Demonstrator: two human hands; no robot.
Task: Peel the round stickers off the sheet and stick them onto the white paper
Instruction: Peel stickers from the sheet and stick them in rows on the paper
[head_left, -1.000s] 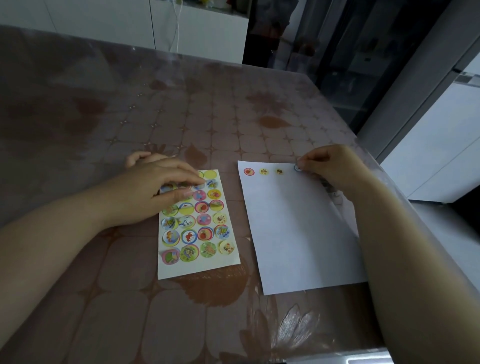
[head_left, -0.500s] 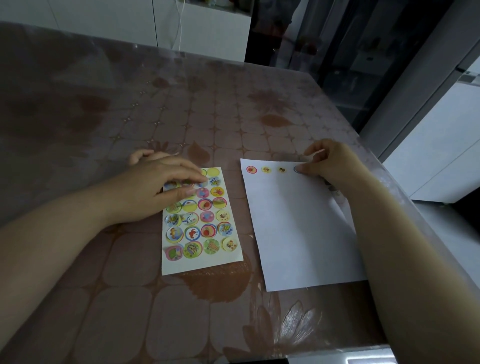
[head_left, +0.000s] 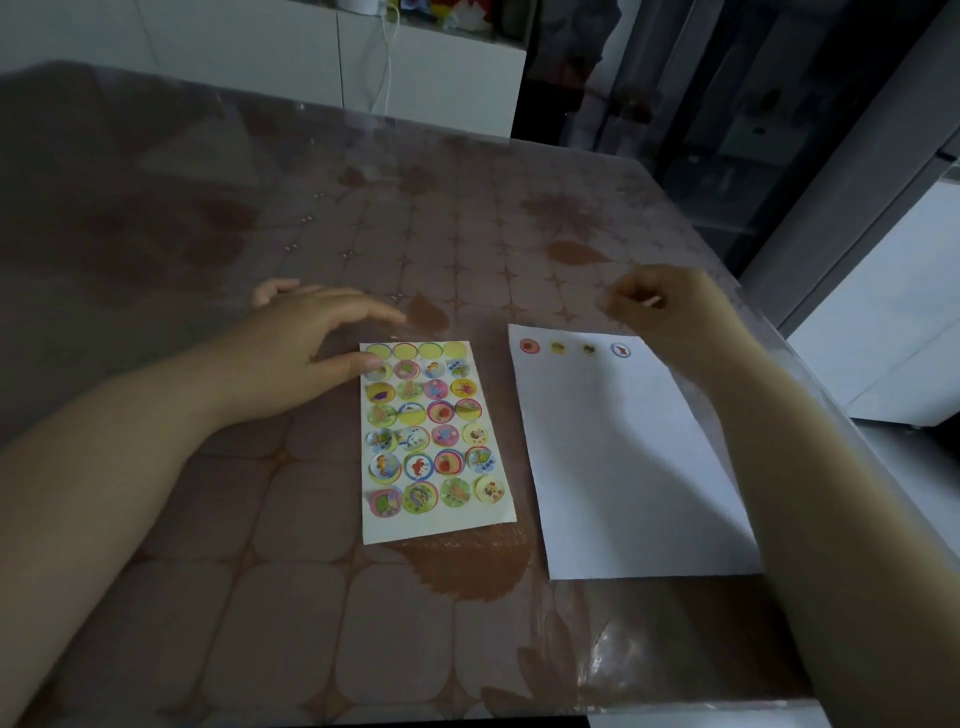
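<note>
The sticker sheet (head_left: 434, 499) lies on the table, its top row of circles bare and several rows of round stickers below. My left hand (head_left: 306, 358) rests at the sheet's upper left corner, thumb on the sheet, fingers spread. To the right lies the white paper (head_left: 623, 467) with several small round stickers in a row along its top edge; the rightmost, blue-ringed sticker (head_left: 620, 350) is stuck flat. My right hand (head_left: 670, 312) hovers just above the paper's top right corner, fingers curled, nothing visible in it.
The table (head_left: 260, 597) has a brown patterned cloth under a clear cover. Its right edge runs close beside the paper. White cabinets (head_left: 426, 67) stand behind the far edge, and a dark glass door is at the back right.
My right hand lifted off the blue-ringed sticker and drew back above the paper's top edge. My left hand slid up and left, uncovering the upper rows of the sheet.
</note>
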